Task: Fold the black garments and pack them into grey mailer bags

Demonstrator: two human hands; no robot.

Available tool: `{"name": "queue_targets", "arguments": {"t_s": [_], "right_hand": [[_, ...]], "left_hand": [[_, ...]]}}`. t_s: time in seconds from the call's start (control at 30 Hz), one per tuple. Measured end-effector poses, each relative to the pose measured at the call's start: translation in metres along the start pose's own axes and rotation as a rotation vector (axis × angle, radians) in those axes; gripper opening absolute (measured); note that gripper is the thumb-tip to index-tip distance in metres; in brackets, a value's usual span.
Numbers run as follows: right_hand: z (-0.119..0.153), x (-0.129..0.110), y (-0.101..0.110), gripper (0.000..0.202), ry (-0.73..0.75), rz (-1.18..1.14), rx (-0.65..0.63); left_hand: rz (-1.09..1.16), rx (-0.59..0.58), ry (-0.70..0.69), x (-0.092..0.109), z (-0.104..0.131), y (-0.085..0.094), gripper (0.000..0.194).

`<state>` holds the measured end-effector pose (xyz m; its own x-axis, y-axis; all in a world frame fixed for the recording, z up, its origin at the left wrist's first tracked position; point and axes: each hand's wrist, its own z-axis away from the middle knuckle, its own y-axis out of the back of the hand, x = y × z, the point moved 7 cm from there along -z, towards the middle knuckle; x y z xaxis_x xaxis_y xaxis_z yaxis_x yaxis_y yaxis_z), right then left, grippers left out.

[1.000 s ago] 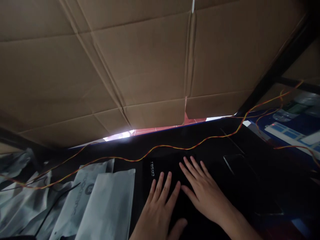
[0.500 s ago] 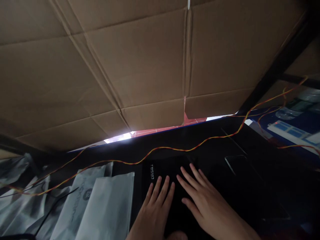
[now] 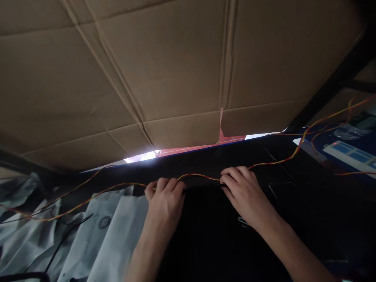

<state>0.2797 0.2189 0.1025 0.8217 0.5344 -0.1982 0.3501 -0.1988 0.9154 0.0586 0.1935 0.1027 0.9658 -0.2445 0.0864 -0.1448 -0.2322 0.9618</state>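
Observation:
A large dark black item (image 3: 211,231) lies in front of me, with a small white print near its right side; its exact kind is too dark to make out. My left hand (image 3: 166,196) has its fingers curled over the far left part of its edge. Over the far right part of that edge, my right hand (image 3: 239,180) is bent in the same way. A twisted red and yellow wire (image 3: 195,175) runs behind the item and passes at the fingers of both hands. Both thumbs are largely hidden.
Frosted plastic bags (image 3: 114,231) lie to the left, with a black cable (image 3: 63,239) across them. Brown cardboard (image 3: 164,70) hangs over the far side. A white power strip (image 3: 349,154) sits at the right near a clear plastic bottle (image 3: 351,131).
Both hands were lying flat with fingers spread on the dark surface, beside white lettering. They have moved forward and apart, and their fingers now curl over the black item's far edge.

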Motion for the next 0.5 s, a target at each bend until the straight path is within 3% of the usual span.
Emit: {"name": "queue_targets", "arguments": {"t_s": [0.1, 0.17, 0.33, 0.4, 0.5], "right_hand": [[0.020, -0.011, 0.021, 0.024, 0.097, -0.068, 0.110], [0.040, -0.014, 0.021, 0.028, 0.147, -0.094, 0.099], [0.082, -0.008, -0.004, 0.028, 0.151, -0.140, -0.143], [0.095, -0.006, 0.003, 0.027, 0.141, -0.103, -0.143], [0.119, -0.002, 0.022, 0.044, 0.128, -0.041, -0.125]], "left_hand": [[0.051, 0.072, -0.103, 0.009, 0.023, 0.023, 0.020], [0.104, 0.093, -0.197, 0.019, 0.043, 0.028, 0.026], [0.186, 0.050, -0.369, 0.034, 0.082, 0.010, 0.042], [0.124, 0.055, -0.411, 0.030, 0.092, 0.008, 0.042], [-0.041, 0.083, -0.530, 0.025, 0.113, 0.010, 0.043]]}}
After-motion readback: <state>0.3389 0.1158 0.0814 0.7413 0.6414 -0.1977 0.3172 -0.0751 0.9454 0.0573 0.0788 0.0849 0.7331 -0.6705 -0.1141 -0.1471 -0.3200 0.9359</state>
